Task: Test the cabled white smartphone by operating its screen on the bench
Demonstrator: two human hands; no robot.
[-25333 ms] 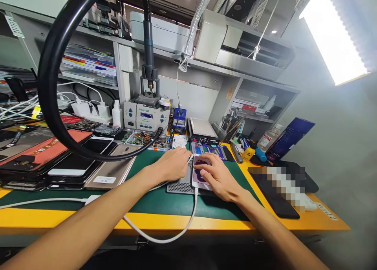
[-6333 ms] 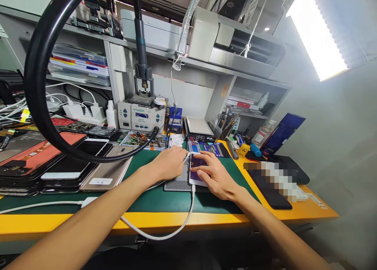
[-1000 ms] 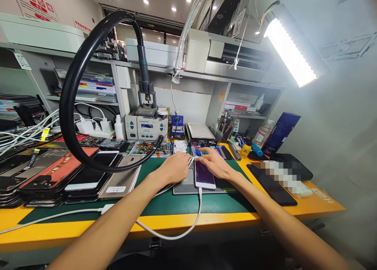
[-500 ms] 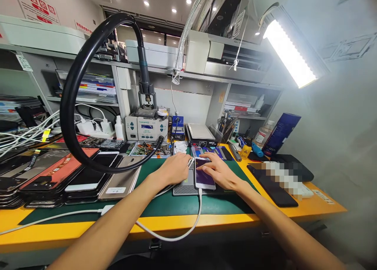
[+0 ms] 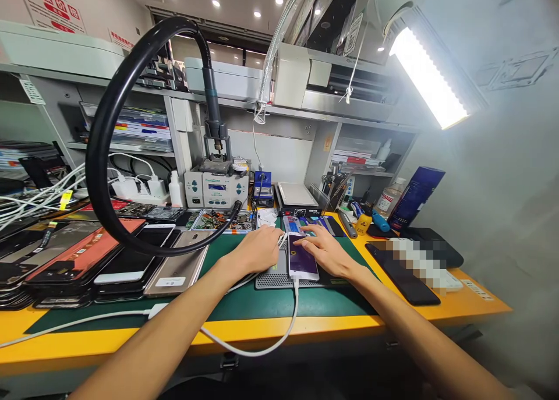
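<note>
A white-edged smartphone point(image 5: 303, 266) with a lit purple screen lies on a grey perforated pad point(image 5: 271, 281). A white charging cable point(image 5: 296, 307) is plugged into its near end and loops over the bench edge. My right hand point(image 5: 327, 251) reaches over the phone from the right, fingers stretched and apart, with a fingertip at the upper part of the screen. Just left of the phone, my left hand point(image 5: 259, 250) is closed on a white cable point(image 5: 282, 240), which shows at its fingertips. The palm side of this hand is hidden.
Stacked phones and screens point(image 5: 131, 266) fill the left of the green mat point(image 5: 332, 307). A thick black hose point(image 5: 94, 144) arcs above them from a hot-air station point(image 5: 218, 189). Bottles point(image 5: 363, 222) and a black phone point(image 5: 402, 275) lie at right; a bright lamp point(image 5: 430, 77) hangs above.
My right hand's fingers have shifted slightly up and away from the screen's middle, uncovering a small yellow mark there. My left hand stays about where it was.
</note>
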